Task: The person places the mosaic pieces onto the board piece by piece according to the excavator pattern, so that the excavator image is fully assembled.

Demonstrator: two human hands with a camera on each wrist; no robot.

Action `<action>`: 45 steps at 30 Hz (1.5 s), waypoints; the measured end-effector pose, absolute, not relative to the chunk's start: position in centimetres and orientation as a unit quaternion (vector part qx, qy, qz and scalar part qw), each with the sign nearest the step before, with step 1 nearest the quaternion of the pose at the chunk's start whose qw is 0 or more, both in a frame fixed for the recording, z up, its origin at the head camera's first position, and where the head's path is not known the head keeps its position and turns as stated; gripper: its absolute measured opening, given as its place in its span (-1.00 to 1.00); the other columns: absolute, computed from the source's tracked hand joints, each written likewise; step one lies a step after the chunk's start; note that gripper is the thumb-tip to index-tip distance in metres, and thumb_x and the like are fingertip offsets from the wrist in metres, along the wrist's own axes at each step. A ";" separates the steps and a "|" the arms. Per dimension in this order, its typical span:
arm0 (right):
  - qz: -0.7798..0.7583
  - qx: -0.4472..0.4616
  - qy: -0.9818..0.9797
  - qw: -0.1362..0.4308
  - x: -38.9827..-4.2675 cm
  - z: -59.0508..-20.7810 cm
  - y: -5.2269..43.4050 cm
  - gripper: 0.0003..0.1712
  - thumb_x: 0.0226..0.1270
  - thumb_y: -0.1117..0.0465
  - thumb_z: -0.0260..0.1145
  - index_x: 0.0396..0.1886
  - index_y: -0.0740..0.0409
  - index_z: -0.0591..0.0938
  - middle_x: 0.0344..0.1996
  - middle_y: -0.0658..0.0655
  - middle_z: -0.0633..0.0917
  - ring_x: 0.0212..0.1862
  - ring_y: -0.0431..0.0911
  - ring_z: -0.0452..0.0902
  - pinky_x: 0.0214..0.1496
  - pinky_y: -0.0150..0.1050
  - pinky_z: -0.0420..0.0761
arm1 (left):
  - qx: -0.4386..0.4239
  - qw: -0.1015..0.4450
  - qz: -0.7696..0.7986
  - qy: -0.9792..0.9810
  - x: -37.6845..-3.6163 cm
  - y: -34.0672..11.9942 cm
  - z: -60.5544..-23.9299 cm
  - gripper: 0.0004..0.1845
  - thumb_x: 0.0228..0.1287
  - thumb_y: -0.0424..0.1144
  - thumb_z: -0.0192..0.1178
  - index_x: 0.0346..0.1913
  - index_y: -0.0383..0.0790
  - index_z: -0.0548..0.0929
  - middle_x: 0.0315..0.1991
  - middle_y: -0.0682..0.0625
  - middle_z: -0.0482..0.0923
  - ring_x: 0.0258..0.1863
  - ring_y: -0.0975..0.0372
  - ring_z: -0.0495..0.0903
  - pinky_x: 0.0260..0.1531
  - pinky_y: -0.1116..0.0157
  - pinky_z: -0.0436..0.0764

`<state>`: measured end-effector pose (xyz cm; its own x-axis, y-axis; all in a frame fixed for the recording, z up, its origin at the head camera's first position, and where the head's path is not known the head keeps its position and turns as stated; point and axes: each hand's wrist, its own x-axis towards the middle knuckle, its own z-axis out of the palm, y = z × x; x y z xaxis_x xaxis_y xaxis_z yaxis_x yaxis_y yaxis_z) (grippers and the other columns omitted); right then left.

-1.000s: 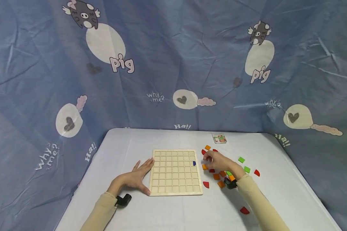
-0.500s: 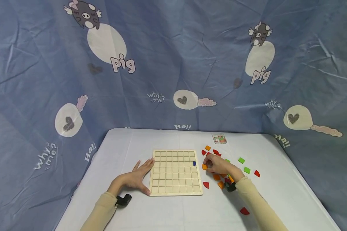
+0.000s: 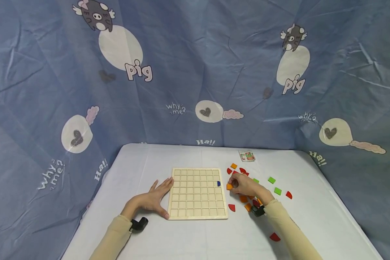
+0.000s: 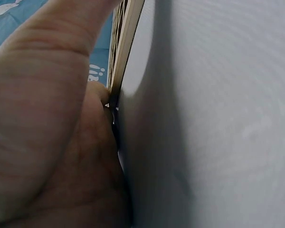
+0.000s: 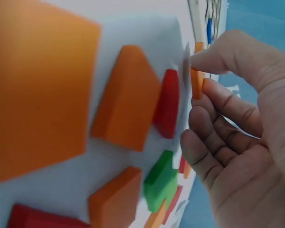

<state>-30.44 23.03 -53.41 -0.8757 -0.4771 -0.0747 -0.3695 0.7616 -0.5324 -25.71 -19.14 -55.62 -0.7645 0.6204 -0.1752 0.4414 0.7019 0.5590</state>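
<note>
You are working at a pale counter (image 3: pixel 195 238) that is covered in a smooth white sheet, with a crumpled blue cartoon cloth (image 3: pixel 188 72) hanging behind and wrapping both sides. Your left hand (image 3: pixel 153 199) is lying flat with fingers spread, pressing against the left edge of the wooden grid board (image 3: pixel 197 194); the left wrist view is showing that edge touching your palm. A single blue piece (image 3: pixel 218 183) is sitting in a cell near the board's right side. Your right hand (image 3: pixel 245 185) is pinching an orange tile (image 3: pixel 229 186) between thumb and fingertips, just beside the board's right edge. Around that hand, red, orange and green tiles (image 3: pixel 271 180) are lying scattered on the sheet. A small printed card (image 3: pixel 246 156) is resting near the far edge.
</note>
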 end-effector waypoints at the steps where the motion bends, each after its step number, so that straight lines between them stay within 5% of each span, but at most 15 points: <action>1: -0.264 -0.233 0.931 0.098 -30.4 -53.3 22.9 -0.73 0.05 0.28 0.47 -0.26 0.08 0.59 -0.42 -0.06 0.57 -0.37 -0.20 0.44 -0.32 -0.38 0.53 | 0.293 0.178 0.251 0.905 -25.7 -19.2 -55.6 0.50 -0.33 0.30 0.51 0.53 -0.28 -0.23 0.57 -0.12 -0.39 0.56 0.00 -0.35 0.43 -0.18 -0.48; 45: -0.243 -0.312 0.911 0.119 -29.9 -52.4 19.0 -0.81 0.15 0.22 0.46 -0.23 0.02 0.68 -0.30 -0.08 0.59 -0.28 -0.23 0.45 -0.22 -0.41 0.55 | 0.295 0.180 0.247 0.906 -25.6 -19.2 -55.5 0.50 -0.33 0.32 0.49 0.54 -0.26 -0.23 0.58 -0.11 -0.39 0.56 0.01 -0.37 0.44 -0.17 -0.49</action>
